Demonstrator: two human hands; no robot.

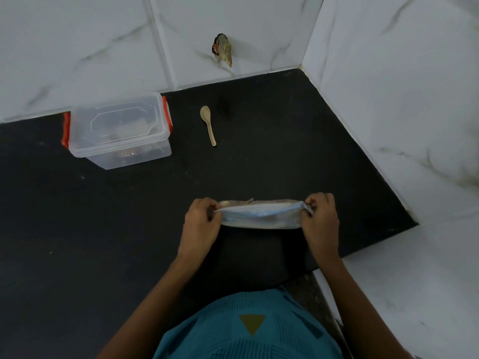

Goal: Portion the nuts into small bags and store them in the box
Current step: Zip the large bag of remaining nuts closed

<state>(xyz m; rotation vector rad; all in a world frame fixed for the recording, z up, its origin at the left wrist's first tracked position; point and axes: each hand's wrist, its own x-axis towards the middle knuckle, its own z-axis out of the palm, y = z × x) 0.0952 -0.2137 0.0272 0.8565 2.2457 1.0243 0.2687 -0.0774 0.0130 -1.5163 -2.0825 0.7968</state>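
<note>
A clear plastic box with red clips [119, 130] sat at the black desk's [259, 164] back edge. Near the front edge, the left hand [199, 224] and right hand [320, 218] pinched the ends of a limp blue-white plastic bag [260, 216]. It was probably light, slippery film, best held by its corners.

Soft, even, fairly bright light fills the scene: the white grey-veined wall tiles [388, 99] read pale and slightly bluish, while the matte black countertop [90, 229] swallows most detail and shows only a diffuse darker shadow just nearer the camera than the translucent blue-tinted plastic bag [259, 216]. The clear plastic lidded box with red clips [119, 130] carries a mild milky sheen rather than hard glare, and the pale wooden spoon [207, 124] throws almost no shadow. Wide-angle distortion bows tile joints and counter edge near the borders, and fine texture looks soft throughout.
</note>
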